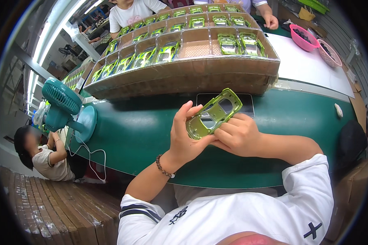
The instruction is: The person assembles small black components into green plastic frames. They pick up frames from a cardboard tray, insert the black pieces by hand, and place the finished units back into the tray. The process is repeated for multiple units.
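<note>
A green toy car body shell (215,111) is held up above the table, tilted, with its hollow inside facing me. My left hand (185,130) grips its lower left end, thumb beneath and fingers along the far side. The fingers of my right hand (237,134) are curled closed against the shell's lower right edge; whether they also hold a small part is hidden. Behind the shell a dark flat rectangular thing (247,107) lies on the table, partly covered by it.
A cardboard box (184,73) with divided trays of green car shells stands across the table (139,134). At left is a teal fan (63,102) with a white cable. A pink bowl (304,38) and a pink basket (330,55) hold dark parts. Other people sit around.
</note>
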Demonstrator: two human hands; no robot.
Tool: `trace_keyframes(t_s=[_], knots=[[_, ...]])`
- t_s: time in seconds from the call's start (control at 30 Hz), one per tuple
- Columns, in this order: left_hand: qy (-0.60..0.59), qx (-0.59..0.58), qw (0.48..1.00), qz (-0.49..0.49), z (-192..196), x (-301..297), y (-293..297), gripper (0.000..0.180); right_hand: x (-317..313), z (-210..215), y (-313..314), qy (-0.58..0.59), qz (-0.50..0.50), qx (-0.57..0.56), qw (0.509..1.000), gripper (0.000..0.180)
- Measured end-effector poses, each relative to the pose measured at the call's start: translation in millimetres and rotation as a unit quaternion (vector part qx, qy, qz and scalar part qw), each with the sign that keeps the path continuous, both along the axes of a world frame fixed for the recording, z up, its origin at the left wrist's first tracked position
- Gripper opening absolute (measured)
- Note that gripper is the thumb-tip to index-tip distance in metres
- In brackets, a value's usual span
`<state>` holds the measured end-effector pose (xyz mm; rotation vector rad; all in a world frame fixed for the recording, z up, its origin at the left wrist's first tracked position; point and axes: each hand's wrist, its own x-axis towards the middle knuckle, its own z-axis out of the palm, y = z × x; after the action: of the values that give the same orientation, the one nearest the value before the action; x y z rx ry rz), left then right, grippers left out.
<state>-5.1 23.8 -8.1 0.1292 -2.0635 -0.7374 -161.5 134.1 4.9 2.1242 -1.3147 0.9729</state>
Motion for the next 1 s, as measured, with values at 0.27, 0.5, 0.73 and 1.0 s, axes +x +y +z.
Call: trace_keyframes(t_s=[0.27, 0.5, 0.73, 1.0], knots=[[0.07, -0.115, 0.989, 0.057, 14, 8, -19, 0.098, -48, 3, -11, -0.118, 0.021, -0.16, 0.98, 0.077], [0.049, -0.068, 0.996, -0.003, 15, 8, -18, 0.104, -42, 1, -22, -0.287, 0.167, 0.057, 0.942, 0.102], [0.058, -0.094, 0.994, -0.014, 17, 7, -20, 0.106, -45, -6, -21, -0.285, 0.159, 0.025, 0.945, 0.09], [0.046, -0.067, 0.995, -0.05, 20, 14, -14, 0.103, -38, -1, -13, -0.208, 0.157, -0.04, 0.965, 0.09]])
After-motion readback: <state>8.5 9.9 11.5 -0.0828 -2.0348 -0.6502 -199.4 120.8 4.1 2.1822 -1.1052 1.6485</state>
